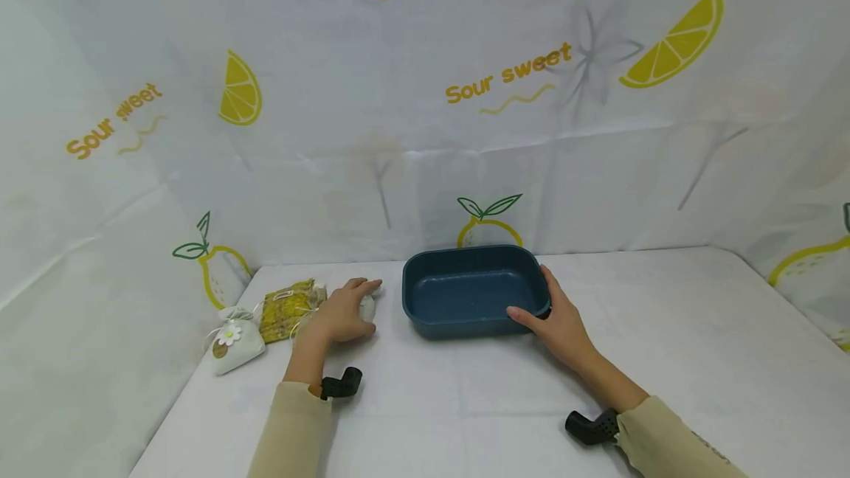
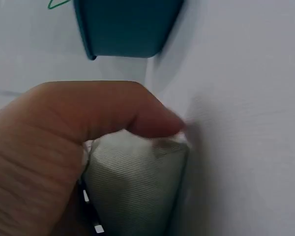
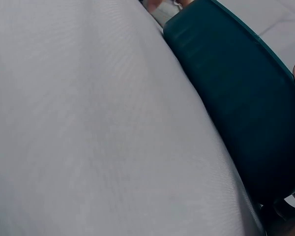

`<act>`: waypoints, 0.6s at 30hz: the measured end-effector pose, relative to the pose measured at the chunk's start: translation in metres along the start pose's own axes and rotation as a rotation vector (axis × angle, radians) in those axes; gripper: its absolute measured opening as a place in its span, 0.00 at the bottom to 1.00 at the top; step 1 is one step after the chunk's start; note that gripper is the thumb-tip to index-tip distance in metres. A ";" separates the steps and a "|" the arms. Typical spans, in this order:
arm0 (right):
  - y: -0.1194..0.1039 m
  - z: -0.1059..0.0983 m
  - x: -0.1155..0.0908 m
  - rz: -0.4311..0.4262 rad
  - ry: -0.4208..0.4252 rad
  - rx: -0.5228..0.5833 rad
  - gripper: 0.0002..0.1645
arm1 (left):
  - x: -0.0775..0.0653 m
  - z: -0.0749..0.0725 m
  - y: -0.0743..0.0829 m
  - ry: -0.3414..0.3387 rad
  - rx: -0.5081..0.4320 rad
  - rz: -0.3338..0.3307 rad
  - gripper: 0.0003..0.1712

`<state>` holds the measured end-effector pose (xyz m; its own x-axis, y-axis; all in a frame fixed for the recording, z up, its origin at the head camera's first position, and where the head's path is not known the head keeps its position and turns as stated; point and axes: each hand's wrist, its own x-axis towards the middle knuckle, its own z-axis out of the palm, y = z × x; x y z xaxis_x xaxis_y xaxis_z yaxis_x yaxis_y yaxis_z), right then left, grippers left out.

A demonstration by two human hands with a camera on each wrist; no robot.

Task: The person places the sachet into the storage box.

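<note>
A dark teal rectangular tub [image 1: 474, 330] stands on the white-covered table. My right hand [image 1: 563, 324] grips its right end, thumb over the front rim and fingers along the outer side. Left of the tub, my left hand [image 1: 337, 316] is around a small pale cloth pouch [image 1: 367, 308], mostly hidden by the hand in the head view. The left wrist view shows the bent thumb [image 2: 152, 120] against the top of this pouch [image 2: 137, 182]; the other fingers are hidden there. In the right wrist view, the tub's long side [image 3: 231, 98] slants down towards my right hand.
A yellow patterned pouch [image 1: 282, 312] lies just left of my left hand. Farther left is a white drawstring pouch [image 1: 239, 345] with a daisy. A lemon-print cloth [image 1: 412, 190] hangs behind the table. Both wrists carry black camera mounts.
</note>
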<state>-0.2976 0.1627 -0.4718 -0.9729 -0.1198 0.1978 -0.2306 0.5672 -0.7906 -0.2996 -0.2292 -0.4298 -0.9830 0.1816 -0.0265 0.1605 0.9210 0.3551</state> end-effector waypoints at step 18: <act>0.000 0.001 0.000 0.003 0.006 0.002 0.64 | 0.000 -0.002 -0.007 -0.009 -0.067 0.014 0.43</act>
<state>-0.2976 0.1621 -0.4721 -0.9734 -0.1138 0.1990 -0.2281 0.5661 -0.7921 -0.3006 -0.2365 -0.4300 -0.9798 0.1979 -0.0296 0.1678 0.8932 0.4172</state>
